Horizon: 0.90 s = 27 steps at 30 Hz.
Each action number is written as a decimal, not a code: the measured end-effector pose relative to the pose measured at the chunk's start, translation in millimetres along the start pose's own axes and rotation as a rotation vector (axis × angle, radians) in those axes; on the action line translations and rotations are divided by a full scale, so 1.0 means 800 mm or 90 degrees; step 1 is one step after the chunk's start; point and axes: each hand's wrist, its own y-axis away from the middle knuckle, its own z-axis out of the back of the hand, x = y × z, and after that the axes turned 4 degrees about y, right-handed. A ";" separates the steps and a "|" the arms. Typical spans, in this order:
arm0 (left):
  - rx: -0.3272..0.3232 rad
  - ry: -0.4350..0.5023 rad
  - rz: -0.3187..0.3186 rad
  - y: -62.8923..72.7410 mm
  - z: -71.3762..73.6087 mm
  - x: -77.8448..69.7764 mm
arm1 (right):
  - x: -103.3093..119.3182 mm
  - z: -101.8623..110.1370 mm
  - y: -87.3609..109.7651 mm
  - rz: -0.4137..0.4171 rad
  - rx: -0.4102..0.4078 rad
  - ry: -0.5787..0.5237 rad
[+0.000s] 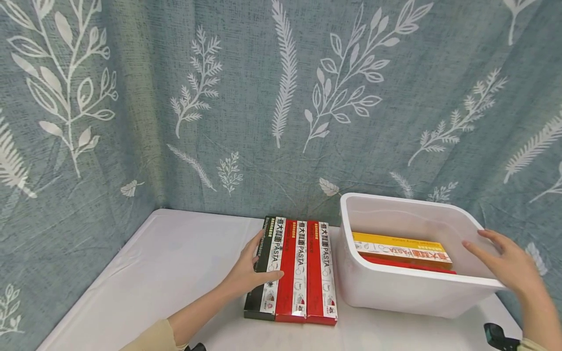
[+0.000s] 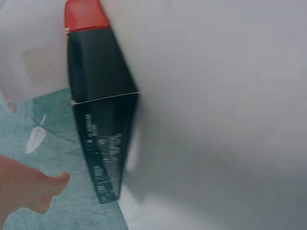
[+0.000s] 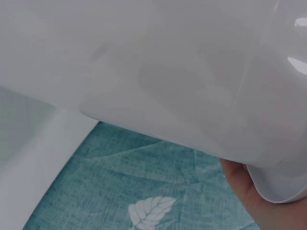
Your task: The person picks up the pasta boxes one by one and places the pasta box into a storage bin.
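Three flat pasta boxes lie side by side on the white table: a black box on the left, a red box in the middle and another red box on the right. My left hand hovers at the black box, thumb spread toward the middle box; contact cannot be told. In the left wrist view the black box shows its end and side. On the right, my right hand holds the rim of a white plastic bin, thumb inside. A yellow pasta box lies within.
Red packaging shows under the yellow box in the bin. A blue-green curtain with white leaf prints hangs behind and beside the table. A dark device sits at my right wrist.
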 end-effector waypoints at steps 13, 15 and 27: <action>0.019 -0.021 0.079 0.032 0.005 0.025 | -0.002 0.000 0.001 0.013 -0.008 0.001; 0.019 -0.019 0.087 0.036 0.003 0.028 | -0.002 -0.001 0.001 0.011 -0.006 0.000; 0.022 -0.068 0.103 0.046 -0.009 0.043 | -0.002 -0.001 0.001 0.003 0.000 -0.004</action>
